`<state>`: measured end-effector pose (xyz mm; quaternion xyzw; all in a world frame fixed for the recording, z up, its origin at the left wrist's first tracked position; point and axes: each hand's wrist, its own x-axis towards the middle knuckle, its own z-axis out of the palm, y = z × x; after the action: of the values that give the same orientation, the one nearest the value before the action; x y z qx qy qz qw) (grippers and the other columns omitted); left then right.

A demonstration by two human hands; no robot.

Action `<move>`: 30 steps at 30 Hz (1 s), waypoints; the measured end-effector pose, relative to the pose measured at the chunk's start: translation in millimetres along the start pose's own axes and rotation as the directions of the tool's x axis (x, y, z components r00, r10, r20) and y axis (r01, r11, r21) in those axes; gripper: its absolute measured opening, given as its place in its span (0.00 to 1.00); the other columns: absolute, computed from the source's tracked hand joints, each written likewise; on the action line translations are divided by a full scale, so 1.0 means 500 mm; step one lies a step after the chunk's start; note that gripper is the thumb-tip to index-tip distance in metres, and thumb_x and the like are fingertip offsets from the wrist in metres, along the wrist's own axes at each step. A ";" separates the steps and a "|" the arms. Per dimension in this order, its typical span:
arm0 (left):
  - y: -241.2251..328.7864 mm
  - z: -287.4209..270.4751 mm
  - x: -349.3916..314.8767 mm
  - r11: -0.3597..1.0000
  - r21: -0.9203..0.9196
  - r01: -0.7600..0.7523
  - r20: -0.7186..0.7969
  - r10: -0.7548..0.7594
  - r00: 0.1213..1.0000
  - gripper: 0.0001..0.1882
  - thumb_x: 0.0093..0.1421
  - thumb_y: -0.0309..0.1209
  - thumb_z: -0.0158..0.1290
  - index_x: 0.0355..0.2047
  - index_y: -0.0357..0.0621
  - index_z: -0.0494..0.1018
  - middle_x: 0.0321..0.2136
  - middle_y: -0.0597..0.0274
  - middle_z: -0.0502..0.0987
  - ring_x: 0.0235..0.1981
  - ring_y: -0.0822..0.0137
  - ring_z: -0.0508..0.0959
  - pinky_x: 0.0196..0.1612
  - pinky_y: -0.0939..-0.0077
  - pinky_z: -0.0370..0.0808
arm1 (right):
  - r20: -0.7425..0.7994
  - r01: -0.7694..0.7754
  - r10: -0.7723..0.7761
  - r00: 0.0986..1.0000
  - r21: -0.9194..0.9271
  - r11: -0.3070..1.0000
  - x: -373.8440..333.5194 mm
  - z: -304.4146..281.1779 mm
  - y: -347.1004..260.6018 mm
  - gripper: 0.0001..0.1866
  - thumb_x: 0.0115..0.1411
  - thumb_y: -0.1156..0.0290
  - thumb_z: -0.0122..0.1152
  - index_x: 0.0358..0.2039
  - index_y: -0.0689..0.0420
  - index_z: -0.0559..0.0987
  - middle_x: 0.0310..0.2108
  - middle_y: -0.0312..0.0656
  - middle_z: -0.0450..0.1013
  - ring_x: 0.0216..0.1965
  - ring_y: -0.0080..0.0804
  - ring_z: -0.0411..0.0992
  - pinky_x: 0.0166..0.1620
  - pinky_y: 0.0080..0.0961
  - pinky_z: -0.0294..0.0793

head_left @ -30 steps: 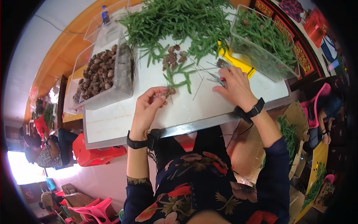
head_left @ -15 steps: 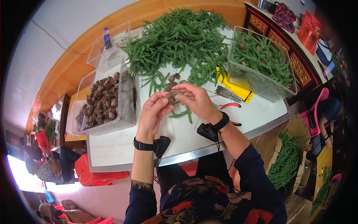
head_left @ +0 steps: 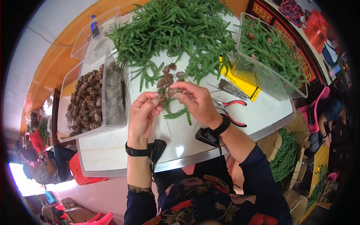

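Over the white table, my left hand pinches a small brown pine cone between thumb and fingers. Beside it my right hand is closed on another pine cone. The two hands are a short gap apart. Just beyond the fingertips lie several more cones, some with thin wire sticking out. A green artificial pine sprig lies on the table below the held cones. Pliers with red handles rest to the right of my right hand.
A clear bin of pine cones stands at left. Green sprigs are heaped at the back. Another clear bin holds sprigs with cones. Wire pieces lie on a yellow packet. A cardboard box of greenery is at right.
My hands have drawn slightly apart, each with a cone, the left one moving left. The whole view has shifted a little, and more of the pliers shows.
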<state>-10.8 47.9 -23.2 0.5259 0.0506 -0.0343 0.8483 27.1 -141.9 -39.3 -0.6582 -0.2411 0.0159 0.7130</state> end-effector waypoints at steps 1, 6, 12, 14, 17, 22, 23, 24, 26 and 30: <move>0.000 -0.003 -0.001 1.000 -0.020 -0.005 -0.002 0.005 1.000 0.08 0.58 0.22 0.51 0.39 0.39 0.72 0.30 0.64 0.76 0.26 0.75 0.75 0.30 0.86 0.71 | 0.001 0.077 -0.077 0.997 -0.129 0.989 0.002 -0.002 -0.002 0.13 0.60 0.78 0.58 0.46 0.61 0.76 0.33 0.37 0.75 0.29 0.16 0.70 0.33 0.15 0.70; 0.006 0.006 -0.010 0.994 0.107 0.019 -0.034 -0.015 0.999 0.10 0.58 0.22 0.51 0.41 0.38 0.72 0.31 0.64 0.77 0.27 0.75 0.75 0.30 0.85 0.72 | 0.011 0.126 -0.127 0.992 -0.248 0.961 -0.002 -0.003 0.002 0.13 0.58 0.78 0.59 0.45 0.61 0.77 0.33 0.39 0.76 0.27 0.19 0.71 0.32 0.16 0.71; 0.004 0.019 -0.017 0.959 0.283 -0.004 -0.026 0.011 1.000 0.11 0.60 0.25 0.51 0.43 0.36 0.73 0.30 0.64 0.76 0.26 0.75 0.75 0.30 0.86 0.71 | 0.009 0.152 -0.155 0.988 -0.256 0.955 -0.001 0.003 -0.001 0.13 0.57 0.79 0.60 0.44 0.60 0.77 0.33 0.39 0.76 0.26 0.20 0.71 0.32 0.17 0.71; -0.001 0.014 -0.017 0.940 0.340 -0.013 -0.003 0.015 1.000 0.11 0.61 0.27 0.50 0.44 0.36 0.73 0.30 0.64 0.75 0.26 0.75 0.75 0.29 0.86 0.70 | 0.033 0.181 -0.181 0.983 -0.333 0.925 0.002 0.000 -0.005 0.13 0.56 0.79 0.61 0.44 0.60 0.77 0.33 0.41 0.76 0.26 0.22 0.71 0.31 0.17 0.71; -0.007 0.010 -0.021 0.934 0.357 -0.034 -0.021 0.044 0.999 0.09 0.61 0.27 0.50 0.40 0.36 0.74 0.28 0.65 0.75 0.24 0.75 0.72 0.27 0.87 0.67 | 0.062 0.271 -0.270 0.961 -0.403 0.874 0.001 0.001 -0.004 0.13 0.55 0.80 0.61 0.43 0.60 0.77 0.32 0.42 0.76 0.27 0.26 0.73 0.32 0.18 0.71; 0.001 -0.008 -0.018 0.986 0.144 0.087 0.056 -0.096 0.994 0.08 0.59 0.26 0.52 0.37 0.37 0.75 0.29 0.67 0.76 0.23 0.79 0.71 0.28 0.87 0.68 | 0.112 0.421 -0.420 0.901 -0.467 0.778 0.006 -0.002 0.000 0.13 0.55 0.82 0.60 0.42 0.59 0.77 0.32 0.43 0.76 0.30 0.32 0.75 0.33 0.21 0.72; 0.000 -0.006 -0.018 0.990 0.095 0.104 0.068 -0.110 0.992 0.07 0.59 0.26 0.51 0.36 0.37 0.74 0.29 0.67 0.76 0.23 0.79 0.70 0.28 0.87 0.67 | 0.110 0.419 -0.419 0.901 -0.467 0.779 0.006 -0.002 0.000 0.13 0.55 0.82 0.60 0.42 0.59 0.77 0.32 0.43 0.76 0.30 0.32 0.75 0.33 0.21 0.72; -0.002 -0.005 -0.017 0.992 0.047 0.120 0.082 -0.124 0.989 0.06 0.58 0.26 0.51 0.36 0.38 0.74 0.29 0.67 0.76 0.23 0.79 0.69 0.27 0.88 0.66 | 0.110 0.404 -0.399 0.910 -0.447 0.798 0.006 -0.002 0.000 0.13 0.55 0.82 0.60 0.42 0.59 0.77 0.32 0.44 0.76 0.30 0.33 0.75 0.33 0.21 0.72; -0.003 -0.004 -0.017 0.991 0.000 0.137 0.096 -0.136 0.986 0.06 0.58 0.26 0.51 0.35 0.38 0.74 0.29 0.67 0.76 0.22 0.80 0.68 0.26 0.88 0.65 | 0.113 0.372 -0.358 0.927 -0.408 0.834 0.006 -0.003 -0.001 0.13 0.55 0.83 0.59 0.42 0.59 0.77 0.32 0.44 0.76 0.31 0.34 0.76 0.34 0.22 0.73; -0.007 -0.002 -0.014 0.988 -0.032 0.150 0.121 -0.145 0.982 0.06 0.57 0.25 0.50 0.34 0.38 0.73 0.28 0.67 0.74 0.23 0.79 0.68 0.24 0.88 0.63 | 0.097 0.330 -0.319 0.943 -0.401 0.855 0.006 -0.012 0.000 0.13 0.57 0.81 0.58 0.44 0.60 0.77 0.32 0.41 0.76 0.30 0.29 0.75 0.34 0.21 0.73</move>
<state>-18.0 47.3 -26.0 0.5002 0.0396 -0.1271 0.8556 31.7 -146.7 -38.4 -0.7430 -0.3561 -0.1465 0.5474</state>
